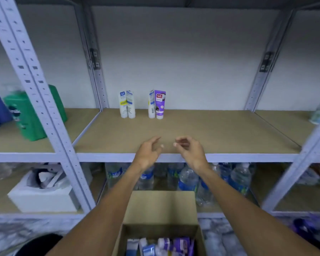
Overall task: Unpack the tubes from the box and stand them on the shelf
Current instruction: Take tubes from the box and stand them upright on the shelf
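Both arms reach forward over the open box (161,209), bare forearms converging toward the front edge of the shelf (220,133). Left hand (149,151): palm turned inward, fingers loosely spread and curled, holding nothing. Right hand (189,149): mirrors it, fingers bent, thumb and forefinger near each other but nothing between them. The fingertips of the two hands are close, not touching. Both hands hover just above the shelf's front lip, apart from the board.

Four tubes stand upright, cap down, near the back of the shelf, in two touching pairs: white pair (127,104) on the left, then a gap, then a white tube (151,104) against a purple tube (160,104). All well apart from the hands.

More tubes (166,245) lie jumbled in the box, blue-white and purple; bottom frame edge cuts them off, count unclear. Box's far flap stands up and hides part of the water bottles (187,179) on the lower shelf. Green bottle (29,115) on the left bay is motion-blurred, label unreadable. Item at the right edge is too blurred to identify.
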